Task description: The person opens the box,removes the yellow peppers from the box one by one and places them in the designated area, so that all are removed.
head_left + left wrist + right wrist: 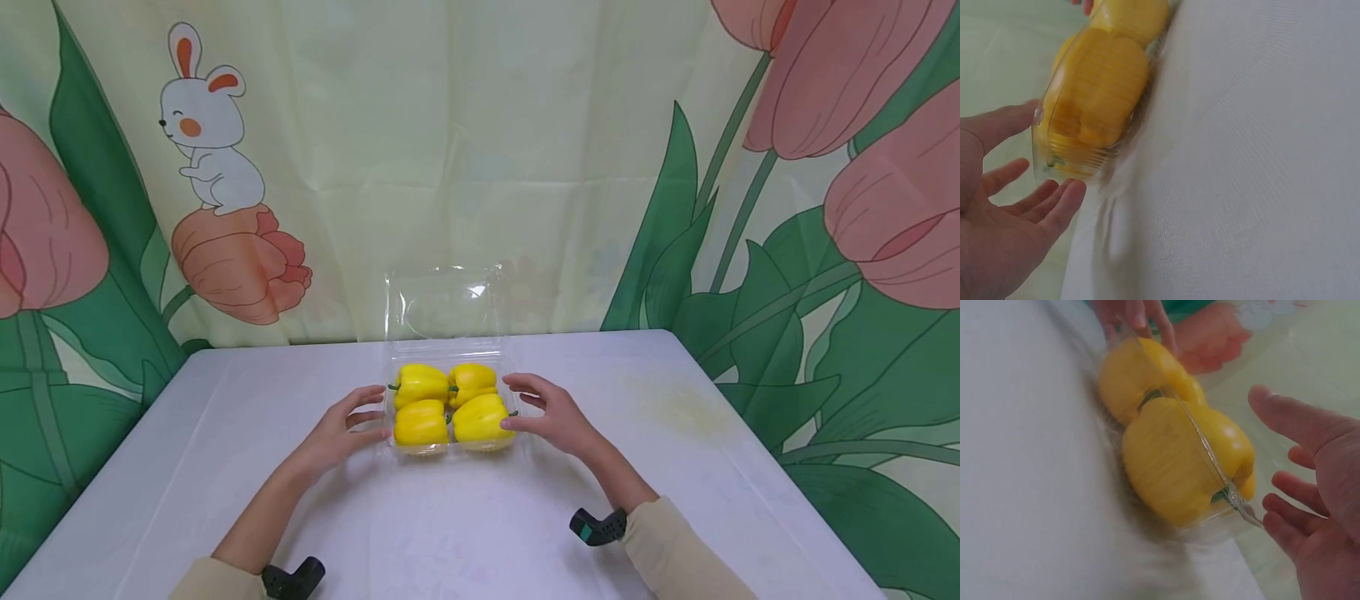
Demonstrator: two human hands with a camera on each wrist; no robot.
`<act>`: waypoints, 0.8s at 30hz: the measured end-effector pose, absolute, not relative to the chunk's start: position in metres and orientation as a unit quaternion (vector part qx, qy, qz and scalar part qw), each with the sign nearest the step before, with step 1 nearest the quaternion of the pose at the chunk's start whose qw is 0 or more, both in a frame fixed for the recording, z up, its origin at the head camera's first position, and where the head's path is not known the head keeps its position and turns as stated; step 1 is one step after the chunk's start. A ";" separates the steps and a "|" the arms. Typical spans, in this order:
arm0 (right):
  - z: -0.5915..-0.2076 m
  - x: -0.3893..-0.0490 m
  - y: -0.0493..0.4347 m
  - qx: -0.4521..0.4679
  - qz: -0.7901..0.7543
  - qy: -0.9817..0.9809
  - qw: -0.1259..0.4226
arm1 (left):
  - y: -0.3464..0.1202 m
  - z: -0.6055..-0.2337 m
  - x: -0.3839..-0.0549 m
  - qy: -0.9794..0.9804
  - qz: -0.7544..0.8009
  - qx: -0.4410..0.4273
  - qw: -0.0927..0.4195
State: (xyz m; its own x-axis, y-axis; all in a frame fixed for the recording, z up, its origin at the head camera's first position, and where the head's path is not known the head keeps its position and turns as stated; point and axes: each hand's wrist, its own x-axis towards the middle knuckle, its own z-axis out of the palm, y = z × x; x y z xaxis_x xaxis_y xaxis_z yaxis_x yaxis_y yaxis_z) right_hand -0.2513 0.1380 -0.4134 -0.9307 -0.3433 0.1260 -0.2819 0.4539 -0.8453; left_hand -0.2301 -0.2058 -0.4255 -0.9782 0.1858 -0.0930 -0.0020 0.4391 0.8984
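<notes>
Several yellow bell peppers [422, 423] with green stems sit in a clear plastic clamshell container [450, 343], its see-through lid [444, 310] raised at the back. At the container's left side is my left hand [341, 432]. In the left wrist view its thumb and fingers are spread, with fingertips right at the clear wall [1037, 150]. My right hand [557, 418] is on the opposite side, fingers loosely extended. The right wrist view shows its thumb held off the nearest pepper [1169, 456] and the lower fingers close to the corner of the rim [1207, 449].
A white cloth covers the table [450, 525], whose far edge lies just behind the container. Beyond it hangs a curtain [525, 183] printed with tulips and a rabbit. Each wrist carries a small black camera [598, 527].
</notes>
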 end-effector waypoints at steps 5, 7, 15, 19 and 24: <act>-0.412 -0.254 0.138 -0.201 -0.483 0.851 0.037 | -0.206 -0.426 -0.233 0.845 0.524 0.052 0.090; -0.412 -0.255 0.138 -0.205 -0.481 0.851 0.041 | -0.206 -0.426 -0.234 0.846 0.524 0.050 0.092; -0.411 -0.256 0.138 -0.210 -0.463 0.859 0.050 | -0.204 -0.428 -0.237 0.841 0.529 0.045 0.099; -0.410 -0.256 0.137 -0.209 -0.455 0.864 0.054 | -0.205 -0.432 -0.240 0.841 0.530 0.041 0.098; -0.408 -0.257 0.134 -0.217 -0.444 0.867 0.058 | -0.205 -0.433 -0.241 0.839 0.534 0.043 0.099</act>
